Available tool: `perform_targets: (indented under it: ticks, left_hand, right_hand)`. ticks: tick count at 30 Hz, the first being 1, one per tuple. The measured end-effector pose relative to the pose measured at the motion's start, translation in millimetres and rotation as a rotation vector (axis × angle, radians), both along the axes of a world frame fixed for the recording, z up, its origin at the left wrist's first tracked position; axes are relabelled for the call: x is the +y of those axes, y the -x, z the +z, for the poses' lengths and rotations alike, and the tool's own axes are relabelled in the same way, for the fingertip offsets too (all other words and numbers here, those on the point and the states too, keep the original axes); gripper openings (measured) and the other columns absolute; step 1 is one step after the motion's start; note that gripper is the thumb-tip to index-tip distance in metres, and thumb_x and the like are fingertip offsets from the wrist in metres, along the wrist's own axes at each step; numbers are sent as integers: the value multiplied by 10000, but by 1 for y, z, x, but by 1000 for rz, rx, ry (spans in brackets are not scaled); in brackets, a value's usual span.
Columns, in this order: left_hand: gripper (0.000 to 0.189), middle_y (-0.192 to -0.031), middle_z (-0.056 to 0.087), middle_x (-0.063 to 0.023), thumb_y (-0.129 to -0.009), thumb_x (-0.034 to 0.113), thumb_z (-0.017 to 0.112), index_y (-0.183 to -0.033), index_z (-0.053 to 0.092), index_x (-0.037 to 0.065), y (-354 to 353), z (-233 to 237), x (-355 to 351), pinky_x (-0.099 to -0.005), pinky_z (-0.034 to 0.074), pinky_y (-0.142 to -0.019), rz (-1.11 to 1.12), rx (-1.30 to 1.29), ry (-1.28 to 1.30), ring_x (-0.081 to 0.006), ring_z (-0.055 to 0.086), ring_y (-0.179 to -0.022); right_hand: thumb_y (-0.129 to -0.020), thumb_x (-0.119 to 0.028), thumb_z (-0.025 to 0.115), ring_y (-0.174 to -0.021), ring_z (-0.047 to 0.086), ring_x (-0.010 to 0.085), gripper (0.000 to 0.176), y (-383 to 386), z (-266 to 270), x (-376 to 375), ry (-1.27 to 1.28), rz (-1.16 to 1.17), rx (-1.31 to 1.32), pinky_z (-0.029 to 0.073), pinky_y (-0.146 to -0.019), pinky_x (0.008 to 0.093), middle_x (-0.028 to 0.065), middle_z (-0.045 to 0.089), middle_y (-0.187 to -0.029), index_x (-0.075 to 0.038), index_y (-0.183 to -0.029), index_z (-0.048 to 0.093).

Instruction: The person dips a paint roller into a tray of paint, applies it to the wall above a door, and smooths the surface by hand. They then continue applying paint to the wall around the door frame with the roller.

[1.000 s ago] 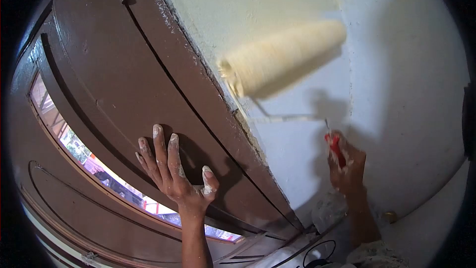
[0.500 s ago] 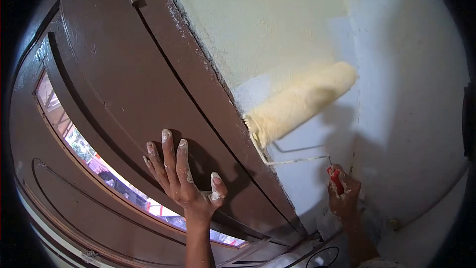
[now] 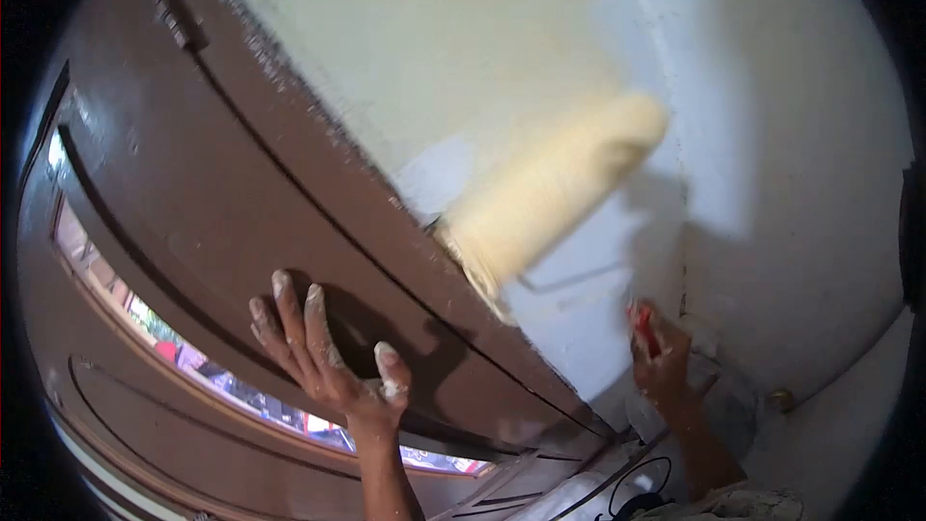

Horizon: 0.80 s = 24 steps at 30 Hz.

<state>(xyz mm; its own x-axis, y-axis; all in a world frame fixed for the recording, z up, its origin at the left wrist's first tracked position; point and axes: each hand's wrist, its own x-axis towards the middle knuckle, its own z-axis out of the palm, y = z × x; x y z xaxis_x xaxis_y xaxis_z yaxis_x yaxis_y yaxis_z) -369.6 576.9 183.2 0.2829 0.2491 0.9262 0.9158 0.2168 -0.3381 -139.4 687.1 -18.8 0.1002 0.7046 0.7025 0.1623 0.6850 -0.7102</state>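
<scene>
Wall (image 3: pixel 386 58): pale yellow, bluish-white; brown door (image 3: pixel 260 222) beside.
Roller (image 3: pixel 555 198): fluffy, creamy, blurred, over the wall.
Right fingers (image 3: pixel 668 352): closed round its red handle (image 3: pixel 644 330).
Left fingers (image 3: pixel 290 314): mine, paint-smeared, spread against the door.
Translucent thing (image 3: pixel 728 400): by my right wrist, contents unclear.

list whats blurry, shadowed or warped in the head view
Head view: roller smeared, likely by motion; dark shadows on the brown door beside the left hand and on the wall above the right hand; black corners; window strip bright, looks bowed, likely lens distortion.
</scene>
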Motion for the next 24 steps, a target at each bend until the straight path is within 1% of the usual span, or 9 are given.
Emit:
perform_targets:
  ticks: [3, 6, 9, 15, 16, 19, 20, 22, 24]
  left_hand:
    - [551, -1315, 451, -228, -878, 425, 398, -1210, 486, -7, -5, -3, 0, -565, 213, -1049, 17, 12, 14, -443, 319, -1276]
    - [576, -1361, 426, -166, -915, 469, 355, -1249, 480, 17, -1, -9, 2, -543, 211, -1072, 2, 32, -3, -406, 296, -1305]
    - [553, -1348, 418, -220, -904, 441, 357, -1249, 467, 22, -6, 2, -3, -566, 221, -1052, 32, 59, 27, -426, 309, -1290]
    - [601, -1367, 425, -151, -918, 500, 317, -1247, 486, 27, -8, -1, 2, -548, 215, -1071, 32, 55, 1, -379, 299, -1311]
    - [603, -1368, 424, -150, -917, 502, 316, -1247, 487, 28, -9, 1, 2, -548, 217, -1070, 37, 46, 6, -380, 300, -1311]
    - [586, -1361, 420, -174, -914, 482, 321, -1245, 481, 26, -7, 9, 4, -561, 223, -1063, 44, 62, 22, -396, 308, -1301]
    - [567, -1354, 418, -199, -912, 460, 326, -1242, 474, 23, -6, 11, 5, -575, 227, -1057, 50, 74, 30, -412, 315, -1291]
    - [567, -1353, 416, -202, -914, 458, 323, -1240, 474, 21, -7, -3, 1, -578, 230, -1054, 45, 75, 3, -413, 320, -1288]
    - [569, -1352, 414, -207, -917, 463, 315, -1239, 473, 20, -8, -4, 2, -586, 235, -1049, 59, 71, -1, -416, 325, -1284]
  right_hand:
    - [-866, -105, 543, -725, 662, 292, 207, -4, -81, -11, 45, -31, 4, 524, -624, 343, 153, 650, -829, -26, -1054, 577]
    - [-857, -101, 557, -741, 659, 312, 220, -12, -90, -10, 56, -43, -39, 528, -632, 354, 158, 653, -846, -28, -1063, 574]
    - [-840, -95, 579, -702, 635, 329, 256, -25, -48, -5, 32, -41, -78, 512, -599, 368, 164, 636, -809, -34, -1088, 561]
    - [-795, -56, 602, -660, 598, 348, 401, -25, 96, 22, -225, -75, -67, 465, -567, 407, 185, 594, -744, -2, -1173, 480]
    - [-791, -54, 605, -637, 594, 352, 401, -27, 120, 24, -174, -85, -82, 464, -565, 406, 189, 589, -727, 12, -1168, 485]
    - [-795, -56, 600, -625, 594, 351, 396, -22, 138, 35, -184, -71, -6, 463, -561, 405, 189, 587, -721, 17, -1167, 489]
    - [-801, -66, 596, -633, 593, 355, 402, -27, 131, 33, -75, -8, -57, 463, -560, 411, 193, 591, -725, 4, -1181, 487]
    - [-814, -80, 591, -630, 595, 353, 401, -19, 65, 32, -247, -102, -23, 468, -559, 412, 191, 597, -734, -13, -1194, 481]
    - [-827, -87, 590, -638, 619, 326, 358, -21, 3, 20, -110, -88, -79, 491, -542, 388, 175, 620, -775, -28, -1169, 506]
